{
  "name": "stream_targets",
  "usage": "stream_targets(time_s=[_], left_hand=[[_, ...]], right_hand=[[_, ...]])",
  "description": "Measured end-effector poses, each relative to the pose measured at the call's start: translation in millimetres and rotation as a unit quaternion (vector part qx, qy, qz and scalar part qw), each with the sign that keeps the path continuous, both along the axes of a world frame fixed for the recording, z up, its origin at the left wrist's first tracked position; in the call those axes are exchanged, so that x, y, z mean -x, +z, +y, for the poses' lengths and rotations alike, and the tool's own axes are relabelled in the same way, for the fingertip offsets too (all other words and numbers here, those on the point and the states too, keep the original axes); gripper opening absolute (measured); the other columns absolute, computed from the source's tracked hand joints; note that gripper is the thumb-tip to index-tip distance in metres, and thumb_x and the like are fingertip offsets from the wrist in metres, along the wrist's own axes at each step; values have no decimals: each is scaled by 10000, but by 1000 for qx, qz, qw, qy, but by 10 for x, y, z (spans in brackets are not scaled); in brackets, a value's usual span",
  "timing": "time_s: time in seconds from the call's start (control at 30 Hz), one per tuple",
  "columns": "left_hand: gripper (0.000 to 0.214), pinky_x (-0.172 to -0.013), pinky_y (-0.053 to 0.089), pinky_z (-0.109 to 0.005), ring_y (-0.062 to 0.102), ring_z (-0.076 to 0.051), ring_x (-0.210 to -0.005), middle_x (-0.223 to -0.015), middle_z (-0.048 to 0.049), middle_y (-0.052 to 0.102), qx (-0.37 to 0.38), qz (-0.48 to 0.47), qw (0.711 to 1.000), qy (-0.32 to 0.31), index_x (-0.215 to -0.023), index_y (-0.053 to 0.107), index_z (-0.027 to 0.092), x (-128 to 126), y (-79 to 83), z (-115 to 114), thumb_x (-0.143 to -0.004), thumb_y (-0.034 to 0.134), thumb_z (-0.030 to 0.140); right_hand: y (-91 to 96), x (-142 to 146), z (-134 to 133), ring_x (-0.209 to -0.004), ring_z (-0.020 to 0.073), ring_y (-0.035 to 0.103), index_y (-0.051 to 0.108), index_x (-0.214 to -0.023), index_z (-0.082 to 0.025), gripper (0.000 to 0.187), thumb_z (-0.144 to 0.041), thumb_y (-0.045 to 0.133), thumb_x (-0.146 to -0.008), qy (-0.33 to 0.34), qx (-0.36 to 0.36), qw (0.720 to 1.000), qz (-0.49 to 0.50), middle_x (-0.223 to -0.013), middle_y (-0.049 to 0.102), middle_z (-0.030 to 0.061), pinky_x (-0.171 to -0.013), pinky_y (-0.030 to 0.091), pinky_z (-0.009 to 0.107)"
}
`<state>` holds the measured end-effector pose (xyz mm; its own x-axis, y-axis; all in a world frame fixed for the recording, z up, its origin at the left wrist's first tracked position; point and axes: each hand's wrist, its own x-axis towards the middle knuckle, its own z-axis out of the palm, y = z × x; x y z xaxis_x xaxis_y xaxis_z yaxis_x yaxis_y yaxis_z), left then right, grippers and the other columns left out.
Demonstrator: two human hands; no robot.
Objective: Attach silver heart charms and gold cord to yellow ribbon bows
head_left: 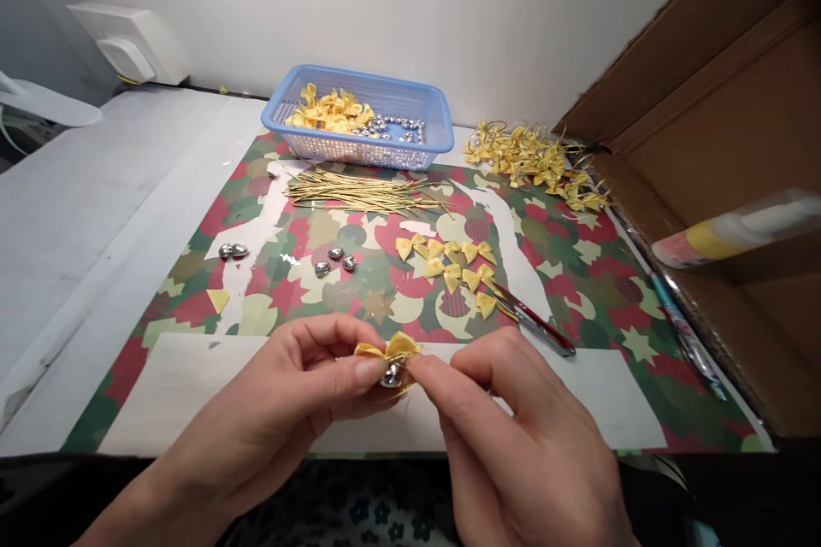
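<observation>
My left hand [288, 397] pinches a small yellow ribbon bow [402, 344] between thumb and fingers near the front of the table. Just below the bow hangs a shiny silver bell [389, 377], partly covered by my left thumb. A thin gold twist tie [405, 391] runs around the bow and bell. My right hand [519, 427] is closed at the bow's right side, its fingertips on the tie; the exact grip is partly hidden. Beyond my hands lie several loose yellow bows [452, 276], loose silver bells [349, 263] and red-and-black tweezers [535, 322].
A blue basket [442, 115] at the back holds bows and silver bells. In front of it lies a bundle of gold ties [359, 192]. A pile of tied bows [532, 158] sits back right. A cardboard box [711, 102] with a glue bottle [718, 238] borders the right side.
</observation>
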<state>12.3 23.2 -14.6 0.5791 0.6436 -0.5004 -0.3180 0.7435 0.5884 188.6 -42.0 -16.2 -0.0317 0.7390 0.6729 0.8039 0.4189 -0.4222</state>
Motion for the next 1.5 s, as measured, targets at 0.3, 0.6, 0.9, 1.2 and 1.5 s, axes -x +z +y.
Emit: stream_targets(time_s=[0.3,0.6,0.9,1.2,1.5], left_hand=[[88,-774,608,-162,750,-129,-776,-822,-40,827,9,-1,1000,-6,-806,835,156,6,-3,3,-819,920,175],[105,-779,618,-160,767,-128,-775,-818,-33,841,-16,15,1000,4,-797,833,166,-3,-11,-3,-811,935,192],[131,-768,629,-158,792,-142,-779,-823,-22,853,-57,49,997,18,-770,840,202,-5,-9,-43,-782,967,231],[132,-796,635,-192,801,-161,-802,-833,-23,848,-73,66,995,19,-768,840,206,0,4,-34,-773,971,225],[130,-758,618,-143,797,-131,-778,-824,-6,849,-80,67,994,26,-771,839,212,-7,15,-21,-780,968,202]], right_hand=[[140,-64,-1,-654,170,520,745,-979,-88,231,34,576,-879,34,32,997,-64,-728,605,52,-573,426,318],[86,-23,-38,-668,154,493,732,-1009,-119,248,35,565,-911,12,24,999,-23,-746,571,32,-581,386,316],[179,-60,-63,-662,170,520,738,-1037,-69,271,72,597,-853,38,48,996,-65,-747,609,59,-582,433,324],[55,10,-20,-640,161,481,735,-990,-102,287,51,555,-826,6,-6,1000,-29,-719,558,36,-568,359,326],[207,-74,-40,-666,171,513,729,-1003,-87,243,40,577,-862,38,44,994,-89,-745,592,46,-579,418,318]])
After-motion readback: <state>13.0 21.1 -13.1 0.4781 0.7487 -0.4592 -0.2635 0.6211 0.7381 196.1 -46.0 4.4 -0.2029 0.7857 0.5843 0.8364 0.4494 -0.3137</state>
